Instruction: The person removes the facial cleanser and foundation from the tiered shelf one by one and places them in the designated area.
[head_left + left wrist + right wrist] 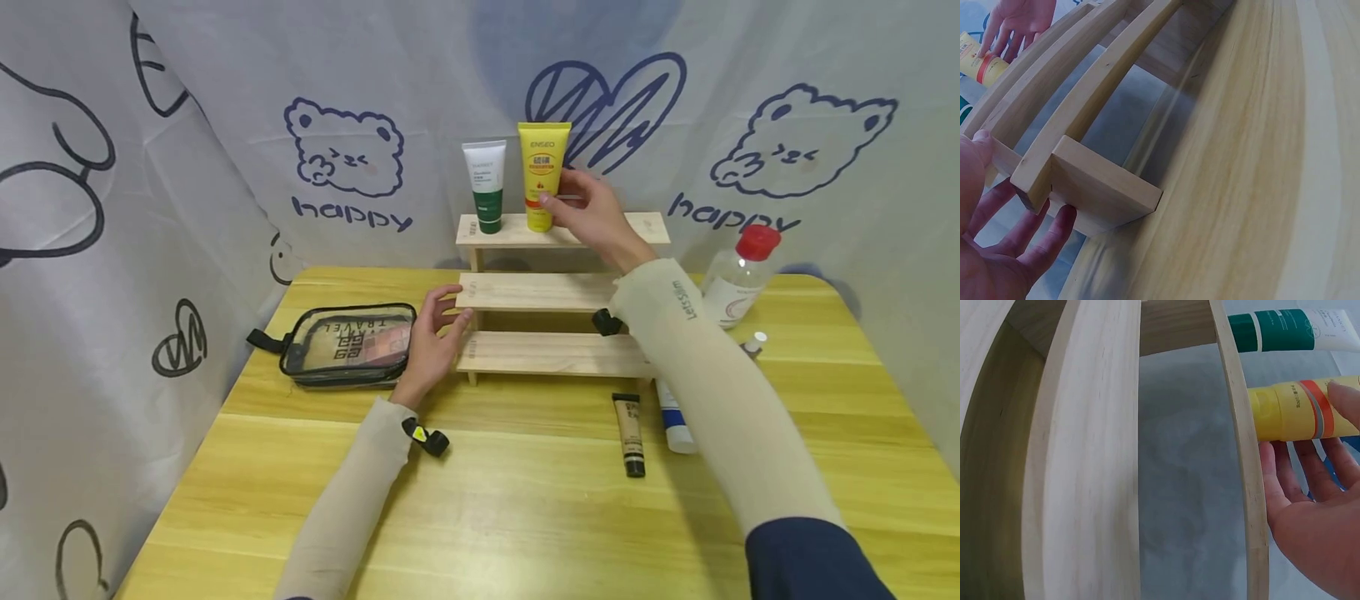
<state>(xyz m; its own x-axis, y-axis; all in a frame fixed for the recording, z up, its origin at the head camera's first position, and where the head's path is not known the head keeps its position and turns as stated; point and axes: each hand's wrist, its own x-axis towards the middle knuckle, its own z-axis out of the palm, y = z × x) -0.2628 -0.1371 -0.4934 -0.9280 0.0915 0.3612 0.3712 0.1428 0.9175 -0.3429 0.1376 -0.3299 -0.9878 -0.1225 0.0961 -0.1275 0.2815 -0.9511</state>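
A three-tier wooden display shelf (555, 292) stands on the table. My right hand (596, 212) holds a yellow squeeze tube (538, 162) upright at the top tier, thumb on its front and fingers behind. In the right wrist view, the yellow tube (1297, 411) has its cap at the tier's edge. Left of it, a white and green tube (487, 187) stands cap down on the same tier. My left hand (433, 342) grips the shelf's left end at the middle tier. The left wrist view shows its fingertips (1065, 215) against the wooden end.
A clear zip pouch (348, 346) with something pink inside lies left of the shelf. On the right are a red-capped bottle (735, 287), a small white-capped bottle (753, 343) and a white and blue tube (675, 421), partly behind my right sleeve. A beige tube (630, 433) lies in front.
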